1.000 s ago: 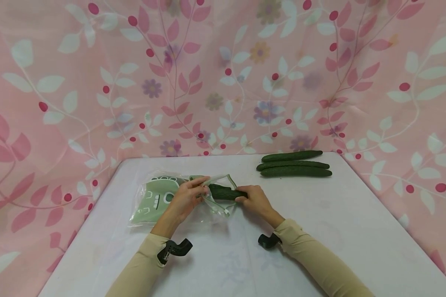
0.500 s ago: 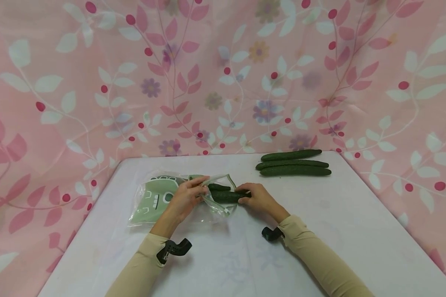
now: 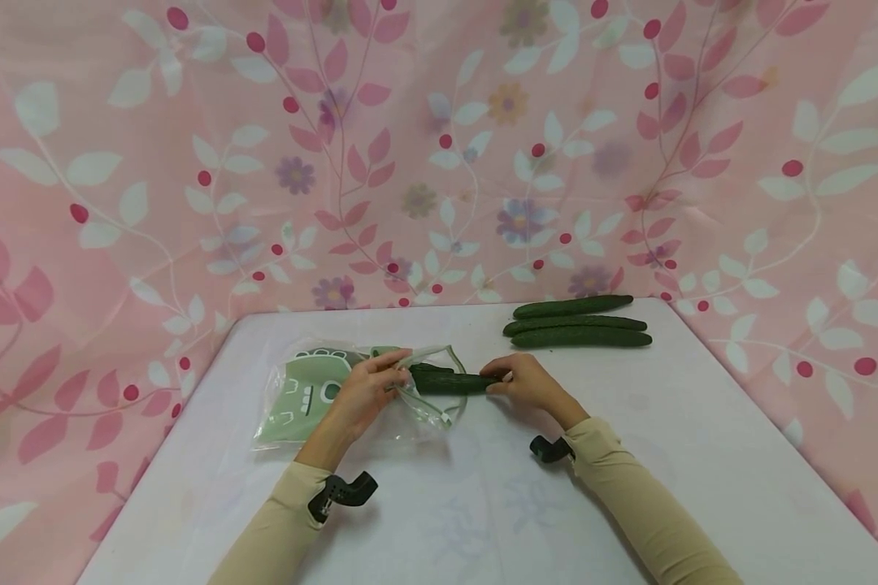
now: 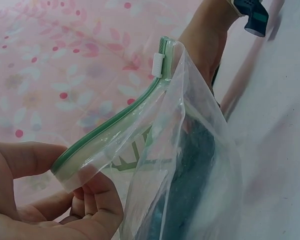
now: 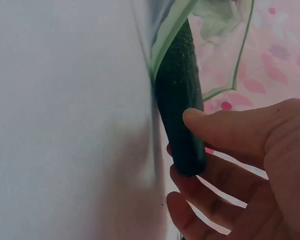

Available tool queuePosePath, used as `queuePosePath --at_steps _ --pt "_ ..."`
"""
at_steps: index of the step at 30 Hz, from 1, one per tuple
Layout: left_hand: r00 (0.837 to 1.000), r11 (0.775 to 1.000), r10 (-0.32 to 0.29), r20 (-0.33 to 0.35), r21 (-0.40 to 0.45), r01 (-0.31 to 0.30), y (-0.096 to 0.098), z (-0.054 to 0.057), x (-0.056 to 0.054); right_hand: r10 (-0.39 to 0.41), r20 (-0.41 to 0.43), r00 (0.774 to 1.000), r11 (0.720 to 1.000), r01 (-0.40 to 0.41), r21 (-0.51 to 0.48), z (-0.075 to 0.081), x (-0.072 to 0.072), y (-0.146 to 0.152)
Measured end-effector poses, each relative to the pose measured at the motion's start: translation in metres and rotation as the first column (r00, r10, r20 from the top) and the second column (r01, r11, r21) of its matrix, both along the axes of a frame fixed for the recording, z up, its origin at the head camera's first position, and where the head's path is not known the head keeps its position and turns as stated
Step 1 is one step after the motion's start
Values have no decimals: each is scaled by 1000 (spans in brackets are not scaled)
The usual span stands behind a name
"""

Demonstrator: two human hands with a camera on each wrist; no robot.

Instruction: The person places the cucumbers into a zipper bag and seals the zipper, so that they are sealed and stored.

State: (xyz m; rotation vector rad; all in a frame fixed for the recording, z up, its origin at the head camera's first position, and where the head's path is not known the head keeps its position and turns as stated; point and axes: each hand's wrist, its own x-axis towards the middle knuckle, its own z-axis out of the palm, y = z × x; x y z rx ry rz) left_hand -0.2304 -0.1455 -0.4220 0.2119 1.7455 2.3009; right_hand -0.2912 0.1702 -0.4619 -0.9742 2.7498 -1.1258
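Note:
My left hand (image 3: 366, 390) pinches the green-edged mouth of a clear zip bag (image 4: 115, 150) between thumb and fingers, holding it raised. A white slider sits on the zip track. A dark green cucumber (image 3: 449, 384) sticks out of the bag's mouth to the right. My right hand (image 3: 530, 382) grips its outer end, thumb on one side and fingers on the other, as the right wrist view shows. Behind it, another cucumber (image 3: 430, 368) shows within the bag's mouth; the rest of it is hidden by the bag and my left hand.
Several more cucumbers (image 3: 581, 335) lie side by side at the back right of the white-covered table (image 3: 483, 520). A pink floral cloth (image 3: 410, 162) hangs behind the table. A green cartoon face is printed on the bag's left part.
My right hand has moved to the right with the cucumber, and more of it now sticks out of the bag. My left hand has stayed on the bag's edge.

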Motion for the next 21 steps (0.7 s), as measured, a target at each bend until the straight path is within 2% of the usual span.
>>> queuePosePath --at_steps 6,12,17,21 --pt "1000 1000 4 1 -2 -4 0 1 1 24 -168 985 983 7 183 -5 -1 -9" --pt "1000 1000 -3 6 3 3 0 1 0 110 -205 973 954 -45 296 -4 5 -16" --pt "1000 1000 -6 -5 5 6 -1 0 0 154 -281 947 954 -69 292 -5 7 -20" --pt "1000 1000 -8 -2 11 8 -1 -2 -1 124 -334 934 971 -45 233 -8 8 -21"
